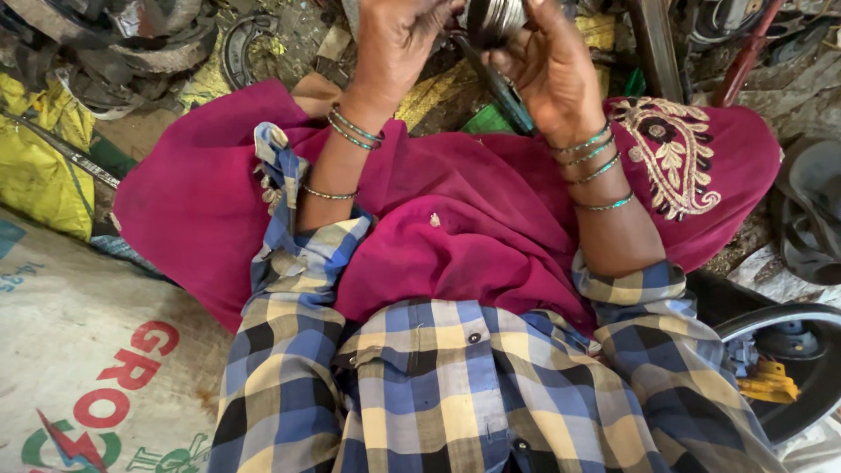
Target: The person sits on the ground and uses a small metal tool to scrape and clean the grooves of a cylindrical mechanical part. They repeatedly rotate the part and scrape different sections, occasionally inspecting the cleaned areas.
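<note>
My right hand [550, 72] grips a round, shiny metal part [493, 17] at the top edge of the view, fingers curled around its side. My left hand [396, 42] is raised beside it, fingers bent toward the same part and a thin dark tool-like strip [492, 81] that slants down below it. Whether the left hand grips the part or only touches it is hidden by the frame edge. Both wrists carry green and silver bangles. Magenta cloth [455, 219] covers my lap under the hands.
Dark metal scrap and rings [131, 39] lie at the top left. A yellow sack [39, 158] and a printed white sack [79, 350] lie on the left. A rimmed wheel-like part [788, 350] sits at the right, with a green object [486, 121] by my knees.
</note>
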`<state>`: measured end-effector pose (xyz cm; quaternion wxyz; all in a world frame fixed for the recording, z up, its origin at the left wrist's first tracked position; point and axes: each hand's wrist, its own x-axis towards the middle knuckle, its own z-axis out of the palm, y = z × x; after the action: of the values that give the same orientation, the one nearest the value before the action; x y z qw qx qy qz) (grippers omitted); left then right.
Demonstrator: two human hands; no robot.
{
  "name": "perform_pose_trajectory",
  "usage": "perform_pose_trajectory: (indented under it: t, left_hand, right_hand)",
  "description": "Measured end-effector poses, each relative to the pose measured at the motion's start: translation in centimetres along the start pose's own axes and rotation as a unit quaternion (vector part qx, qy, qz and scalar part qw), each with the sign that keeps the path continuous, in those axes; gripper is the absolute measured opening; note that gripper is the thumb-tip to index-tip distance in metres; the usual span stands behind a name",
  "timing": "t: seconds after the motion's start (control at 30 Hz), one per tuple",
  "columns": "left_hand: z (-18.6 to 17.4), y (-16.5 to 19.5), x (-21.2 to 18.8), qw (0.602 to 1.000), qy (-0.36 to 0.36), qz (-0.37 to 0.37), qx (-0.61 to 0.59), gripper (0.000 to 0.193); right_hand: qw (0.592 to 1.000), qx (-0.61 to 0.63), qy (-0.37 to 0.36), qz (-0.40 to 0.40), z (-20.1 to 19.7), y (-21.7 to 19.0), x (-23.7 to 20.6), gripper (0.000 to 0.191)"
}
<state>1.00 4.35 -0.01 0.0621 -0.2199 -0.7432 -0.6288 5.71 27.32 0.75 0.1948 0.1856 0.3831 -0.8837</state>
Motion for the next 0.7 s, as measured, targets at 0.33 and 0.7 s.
perform_pose_trajectory:
  t: [0.33, 0.7]
  left_hand:
    - [0.8, 0.4, -0.2, 0.994, -0.022, -0.072, -0.076, 0.008]
    - [-1.2, -3.4, -0.9, 0.993, -0.035, -0.043, 0.105, 0.018]
  right_hand:
    - [0.991, -0.099, 0.019, -0.092, -0.4, -0.7, 0.4, 0.024]
    - [0.993, -0.043, 0.042, -0.102, 0.3, -1.7, 1.0, 0.023]
